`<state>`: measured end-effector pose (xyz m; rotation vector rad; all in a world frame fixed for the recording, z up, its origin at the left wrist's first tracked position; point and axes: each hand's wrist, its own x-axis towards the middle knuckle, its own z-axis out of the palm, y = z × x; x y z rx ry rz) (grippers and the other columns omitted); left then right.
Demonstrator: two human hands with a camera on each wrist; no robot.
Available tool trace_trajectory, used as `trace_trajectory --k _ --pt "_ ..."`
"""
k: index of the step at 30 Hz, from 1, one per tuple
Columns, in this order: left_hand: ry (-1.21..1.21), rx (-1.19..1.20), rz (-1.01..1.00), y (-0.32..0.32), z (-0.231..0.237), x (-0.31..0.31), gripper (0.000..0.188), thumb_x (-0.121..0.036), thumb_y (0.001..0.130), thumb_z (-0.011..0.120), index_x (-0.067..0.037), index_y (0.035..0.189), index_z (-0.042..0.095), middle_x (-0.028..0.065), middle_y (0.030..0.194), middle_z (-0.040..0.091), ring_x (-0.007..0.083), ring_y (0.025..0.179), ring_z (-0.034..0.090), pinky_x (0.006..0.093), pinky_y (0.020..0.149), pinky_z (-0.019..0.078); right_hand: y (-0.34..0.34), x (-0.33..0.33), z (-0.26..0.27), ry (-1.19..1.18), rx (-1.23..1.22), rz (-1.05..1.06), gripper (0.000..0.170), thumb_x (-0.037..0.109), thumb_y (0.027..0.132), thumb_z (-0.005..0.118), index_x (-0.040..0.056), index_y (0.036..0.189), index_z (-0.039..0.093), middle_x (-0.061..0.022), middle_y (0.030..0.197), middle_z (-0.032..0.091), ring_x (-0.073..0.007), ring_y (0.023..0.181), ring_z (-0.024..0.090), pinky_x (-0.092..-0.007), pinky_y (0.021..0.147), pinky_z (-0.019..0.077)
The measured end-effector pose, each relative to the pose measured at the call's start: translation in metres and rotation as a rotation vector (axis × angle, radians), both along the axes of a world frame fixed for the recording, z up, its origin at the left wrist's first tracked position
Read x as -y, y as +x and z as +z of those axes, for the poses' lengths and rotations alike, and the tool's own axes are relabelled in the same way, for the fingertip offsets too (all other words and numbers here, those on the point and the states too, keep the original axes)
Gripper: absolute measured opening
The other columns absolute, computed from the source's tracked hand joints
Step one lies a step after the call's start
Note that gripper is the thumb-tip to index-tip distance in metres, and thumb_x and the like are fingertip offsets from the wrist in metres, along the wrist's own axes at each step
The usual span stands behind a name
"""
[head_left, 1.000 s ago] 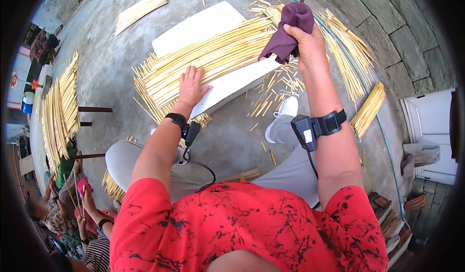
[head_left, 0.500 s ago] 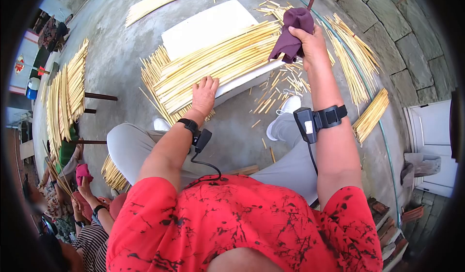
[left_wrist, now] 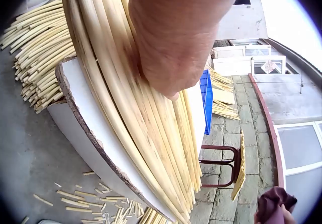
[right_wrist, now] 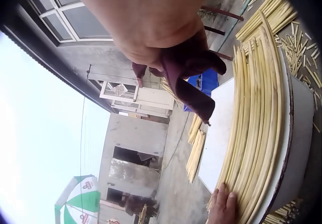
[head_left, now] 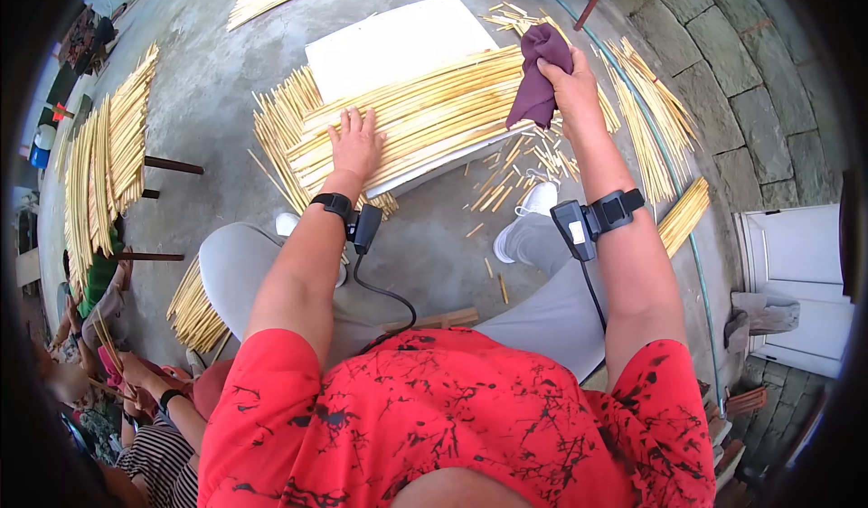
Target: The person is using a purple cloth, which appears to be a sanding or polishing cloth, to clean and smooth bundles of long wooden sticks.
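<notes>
A layer of long pale yellow sticks (head_left: 425, 101) lies side by side across a white board (head_left: 398, 38). My left hand (head_left: 357, 145) rests on the sticks near their left end, palm down with the fingers spread; the left wrist view shows it (left_wrist: 176, 38) over them. My right hand (head_left: 574, 88) grips a crumpled dark purple cloth (head_left: 540, 79) at the right end of the sticks. In the right wrist view the cloth (right_wrist: 188, 80) hangs from the hand above the board, apart from the sticks there.
Short cut pieces (head_left: 506, 174) litter the floor below the board's right end. More stick bundles lie at the right (head_left: 642, 119) and on a stand at the left (head_left: 108, 164). A green hose (head_left: 696, 264) runs down the right side. Other people sit at the lower left.
My left hand has shifted from the near edge of the sticks up and left onto them. My right hand, still gripping the cloth, has moved slightly down.
</notes>
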<state>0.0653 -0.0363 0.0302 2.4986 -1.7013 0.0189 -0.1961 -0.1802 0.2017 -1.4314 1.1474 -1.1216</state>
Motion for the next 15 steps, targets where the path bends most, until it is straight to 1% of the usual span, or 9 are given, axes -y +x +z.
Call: trace_trajectory --k 1,2,4,6,8,10,12,13,15 --pt "0.03 -0.001 0.025 -0.001 -0.004 0.006 0.058 -0.041 0.091 0.041 -0.012 0.14 0.029 0.0165 0.144 0.025 0.0332 0.135 0.019 0.0597 0.104 0.0161 0.008 0.006 -0.007 -0.051 -0.157 0.017 0.047 0.016 0.076 0.067 0.0032 0.118 0.049 -0.0153 0.104 0.06 -0.0238 0.091 0.06 -0.031 0.08 0.0477" --pt "0.03 -0.016 0.011 -0.003 -0.008 0.009 0.058 -0.041 0.091 0.041 -0.012 0.14 0.029 0.0165 0.144 0.025 0.0332 0.135 0.019 0.0597 0.104 0.0161 0.018 0.013 -0.018 -0.102 -0.313 0.036 0.049 0.019 0.076 0.067 0.0044 0.118 0.049 -0.0165 0.106 0.059 -0.0267 0.095 0.059 -0.0328 0.083 0.0466" --pt "-0.021 0.039 0.063 -0.009 -0.014 0.007 0.062 -0.046 0.091 0.038 -0.011 0.141 0.026 0.016 0.146 0.022 0.0323 0.137 0.015 0.0609 0.105 0.0108 0.048 0.013 -0.036 -0.18 -0.616 0.072 0.048 0.022 0.076 0.066 0.008 0.119 0.049 -0.0185 0.111 0.054 -0.0323 0.102 0.055 -0.0363 0.089 0.0437" --pt "-0.027 0.002 0.056 -0.011 -0.014 0.007 0.066 -0.048 0.089 0.037 -0.01 0.142 0.025 0.0158 0.147 0.022 0.0316 0.137 0.013 0.0613 0.105 0.0074 0.082 -0.003 -0.054 -0.19 -0.758 0.169 0.046 0.022 0.076 0.064 0.0112 0.118 0.05 -0.0182 0.111 0.051 -0.0339 0.104 0.053 -0.039 0.089 0.0435" --pt "-0.023 0.023 0.073 -0.012 -0.012 0.005 0.066 -0.047 0.089 0.038 -0.01 0.141 0.026 0.0155 0.147 0.021 0.0311 0.137 0.013 0.0608 0.105 0.0069 0.119 -0.023 -0.089 -0.26 -0.795 0.293 0.041 0.02 0.077 0.062 0.0129 0.115 0.052 -0.0161 0.111 0.051 -0.0333 0.106 0.05 -0.0396 0.089 0.0426" --pt "-0.042 -0.008 0.058 -0.012 -0.01 0.005 0.066 -0.047 0.088 0.039 -0.009 0.141 0.026 0.0156 0.147 0.021 0.0308 0.137 0.014 0.0607 0.105 0.0067 0.151 -0.049 -0.131 -0.39 -0.878 0.387 0.036 0.017 0.075 0.062 0.0141 0.11 0.055 -0.0142 0.105 0.053 -0.0327 0.102 0.05 -0.04 0.088 0.0405" --pt "0.066 0.015 0.082 -0.012 -0.008 0.005 0.066 -0.046 0.088 0.04 -0.009 0.141 0.027 0.016 0.146 0.023 0.0308 0.137 0.014 0.0605 0.105 0.007 0.162 -0.067 -0.153 -0.514 -0.942 0.346 0.034 0.013 0.074 0.06 0.0162 0.108 0.055 -0.0125 0.104 0.051 -0.0299 0.101 0.047 -0.041 0.086 0.0373" --pt "0.053 -0.004 0.079 -0.012 -0.008 0.005 0.066 -0.046 0.088 0.041 -0.008 0.14 0.027 0.0165 0.145 0.024 0.0308 0.137 0.014 0.0602 0.105 0.0072 0.158 -0.066 -0.159 -0.598 -0.906 0.308 0.03 0.01 0.074 0.057 0.0178 0.104 0.057 -0.0104 0.102 0.05 -0.0273 0.099 0.046 -0.0391 0.084 0.0351" --pt "0.031 -0.031 0.067 -0.012 -0.008 0.005 0.067 -0.046 0.088 0.04 -0.008 0.141 0.025 0.0162 0.146 0.022 0.0302 0.138 0.012 0.0598 0.106 0.0045 0.143 -0.052 -0.162 -0.56 -0.921 0.28 0.03 0.009 0.075 0.057 0.0186 0.103 0.057 -0.0096 0.101 0.05 -0.0275 0.099 0.046 -0.039 0.083 0.0351"
